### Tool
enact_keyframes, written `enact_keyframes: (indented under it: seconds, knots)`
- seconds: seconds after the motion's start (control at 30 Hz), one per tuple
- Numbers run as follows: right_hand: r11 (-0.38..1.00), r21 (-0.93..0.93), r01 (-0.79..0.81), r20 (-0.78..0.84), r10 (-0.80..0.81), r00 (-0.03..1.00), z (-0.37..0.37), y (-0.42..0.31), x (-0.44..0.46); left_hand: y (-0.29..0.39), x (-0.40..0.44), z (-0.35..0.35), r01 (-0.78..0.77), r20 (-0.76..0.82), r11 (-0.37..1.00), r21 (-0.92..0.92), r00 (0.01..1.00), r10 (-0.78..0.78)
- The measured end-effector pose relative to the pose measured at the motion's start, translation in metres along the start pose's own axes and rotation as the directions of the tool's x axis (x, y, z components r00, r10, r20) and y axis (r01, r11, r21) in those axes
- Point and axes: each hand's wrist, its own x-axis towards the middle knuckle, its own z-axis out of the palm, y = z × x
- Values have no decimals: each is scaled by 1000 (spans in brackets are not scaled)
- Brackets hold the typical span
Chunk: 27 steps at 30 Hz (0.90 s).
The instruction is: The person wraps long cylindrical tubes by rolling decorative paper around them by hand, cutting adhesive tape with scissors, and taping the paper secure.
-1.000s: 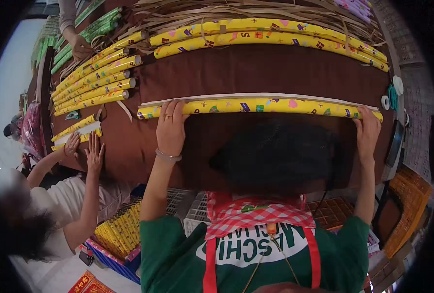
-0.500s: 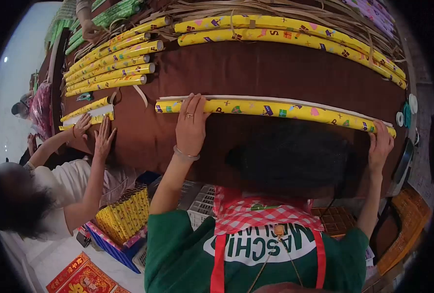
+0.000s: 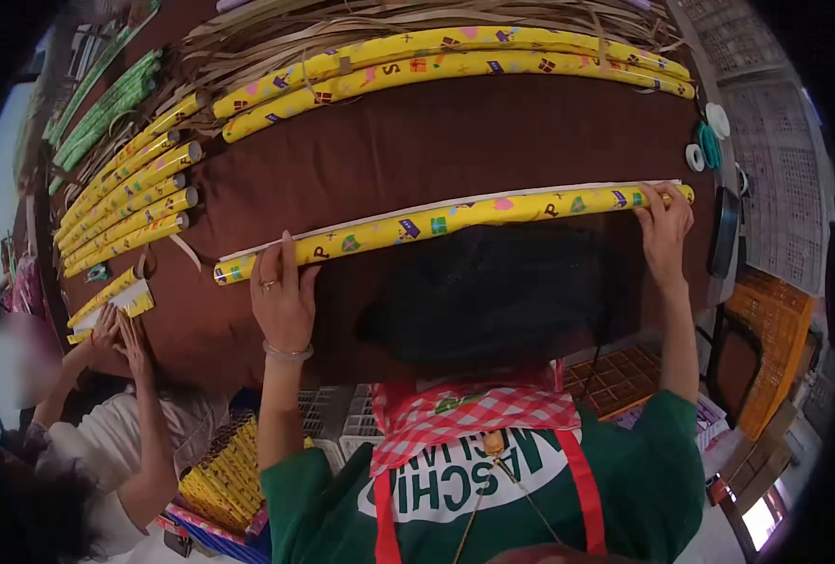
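A long yellow roll of wrapping paper (image 3: 483, 211) with printed gifts and letters lies across the brown table before me. Along its far side runs a thin white paper edge. Near its left end, my left hand (image 3: 283, 299) has its fingers over the top and its thumb at the near side. At the right end my right hand (image 3: 664, 235) grips the roll, fingertips on top. Under the roll's middle, a black cloth (image 3: 483, 296) lies at the table's near edge.
Two yellow rolls (image 3: 455, 75) lie farther back beside brown strips (image 3: 417, 21). Several finished rolls (image 3: 126, 202) are stacked at left. A co-worker's hands (image 3: 121, 338) press a yellow sheet. White tape rolls (image 3: 716, 120) sit at right; a blue crate (image 3: 215, 540) holds rolls below.
My view has swung to the right and tilted, so table items appear farther left. Both my hands stay on the wrapping paper roll near its ends.
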Motion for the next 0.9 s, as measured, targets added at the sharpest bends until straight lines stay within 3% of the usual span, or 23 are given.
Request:
enact_keyframes:
  seconds: [0.3,0.6,0.7,0.77,0.83,0.9]
  knots:
    - [999,23,-45,24,45,999,2,-2,-1,1,1,2,-30,-44,1000,-1,999,30]
    - [1000,14,-3,5,3,1000,5,2,9,-5,4,10,42,-43,998,-42,998,-44]
    - [995,86,-42,-66,48,997,12,9,18,-8,11,13,32,-8,999,-23,999,-32]
    - [998,32,-52,43,51,998,13,15,29,-13,21,14,12,88,1000,11,996,-13]
    - [1000,5,-30,17,30,999,20,18,43,-23,38,14,-10,134,1000,-12,991,12]
    - [996,93,0,-89,9,996,21,15,57,-32,54,19,-52,164,998,-44,985,58]
